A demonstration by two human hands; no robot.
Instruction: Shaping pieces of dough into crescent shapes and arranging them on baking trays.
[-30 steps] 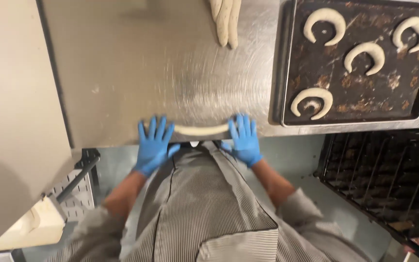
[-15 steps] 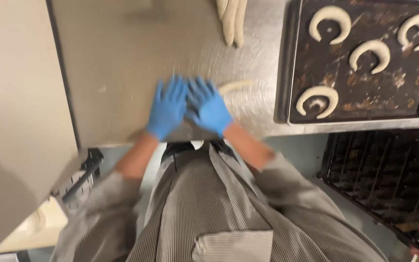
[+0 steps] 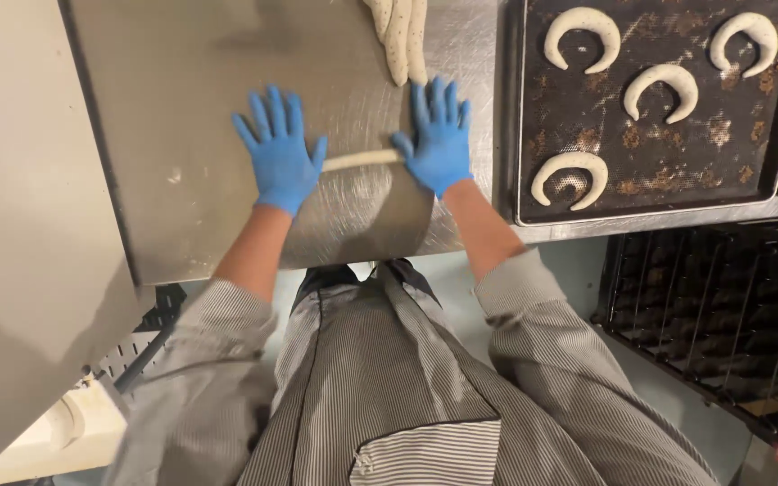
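Hands spread apart from centre, dough rope (image 3: 362, 159) exposed between.

crescents on tray (image 3: 582, 36): 4 | dough ropes (image 3: 361, 160): 1 | gloved hands (image 3: 279, 155): 2

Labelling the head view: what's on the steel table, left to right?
Left hand in a blue glove → dough rope → right hand, gloved → dark baking tray holding four crescent dough pieces.

A scuffed stainless-steel worktable (image 3: 200, 81) fills the upper view, catching soft overhead light. A plain beige wall panel (image 3: 20, 225) stands left. Dark wire racks (image 3: 722, 315), seemingly shelving, sit lower right above pale floor (image 3: 605, 297).
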